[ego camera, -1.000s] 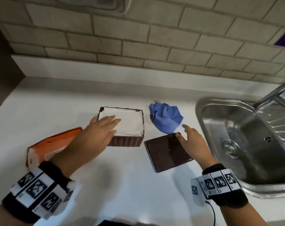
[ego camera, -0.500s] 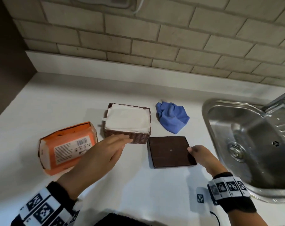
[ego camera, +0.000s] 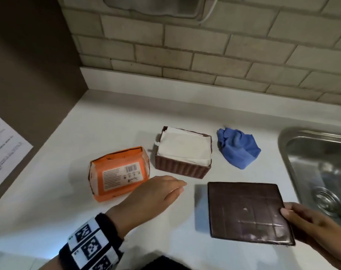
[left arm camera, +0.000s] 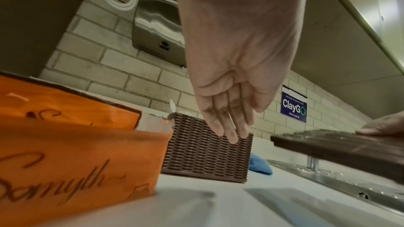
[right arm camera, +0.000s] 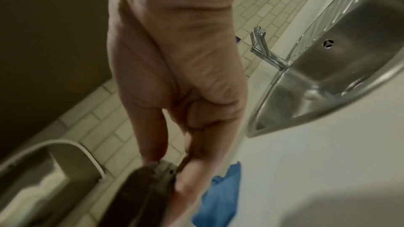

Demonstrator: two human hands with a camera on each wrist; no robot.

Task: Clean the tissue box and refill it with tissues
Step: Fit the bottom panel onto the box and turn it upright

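A brown woven tissue box (ego camera: 182, 168) (left arm camera: 205, 151) stands on the white counter, filled with white tissues (ego camera: 184, 148). Its flat brown lid (ego camera: 247, 212) (left arm camera: 341, 148) is lifted off the counter, and my right hand (ego camera: 310, 225) (right arm camera: 174, 154) pinches it at its right edge, thumb on top. My left hand (ego camera: 158, 191) (left arm camera: 229, 120) hovers with straight fingers just in front of the box, holding nothing. An orange tissue packet (ego camera: 119, 173) (left arm camera: 72, 153), torn open at the top, lies left of the box.
A crumpled blue cloth (ego camera: 238, 148) (right arm camera: 218, 194) lies right of the box. A steel sink (ego camera: 318, 172) (right arm camera: 341, 68) with a tap (right arm camera: 266, 53) is at the right. A hand dryer (left arm camera: 157, 34) hangs on the brick wall. A dark panel with a paper sheet (ego camera: 3, 147) stands at the left.
My left hand came off the tissues and drew back in front of the box. My right hand took hold of the lid's right edge and raised it off the counter.
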